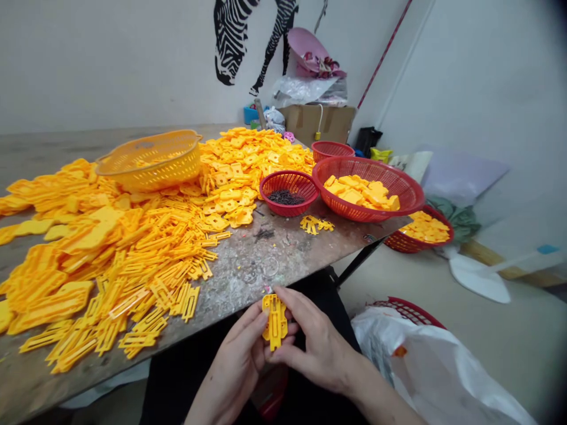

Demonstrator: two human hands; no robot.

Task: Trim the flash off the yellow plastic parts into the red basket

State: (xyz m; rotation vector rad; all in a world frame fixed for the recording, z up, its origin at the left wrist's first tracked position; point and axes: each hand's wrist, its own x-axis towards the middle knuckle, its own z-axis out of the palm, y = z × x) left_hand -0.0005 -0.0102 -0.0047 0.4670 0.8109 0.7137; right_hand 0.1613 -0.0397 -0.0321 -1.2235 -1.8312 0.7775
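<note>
A small yellow plastic part (pixel 274 321) is held upright between both hands, just in front of the table's near edge and above my lap. My left hand (pixel 239 360) grips it from the left with thumb and fingers pinched on its side. My right hand (pixel 316 342) closes on it from the right, fingers curled over its top and back. On the table (pixel 248 271) to the left lies a big heap of yellow slotted frames (pixel 133 277).
A yellow basket (pixel 150 159) sits tilted on the heap. Behind it is a pile of flat yellow pieces (pixel 248 159). Red baskets hold dark small bits (pixel 287 192) and yellow pieces (pixel 367 189); another red basket (pixel 420 230) sits lower right. A white bag (pixel 425 372) lies by my right arm.
</note>
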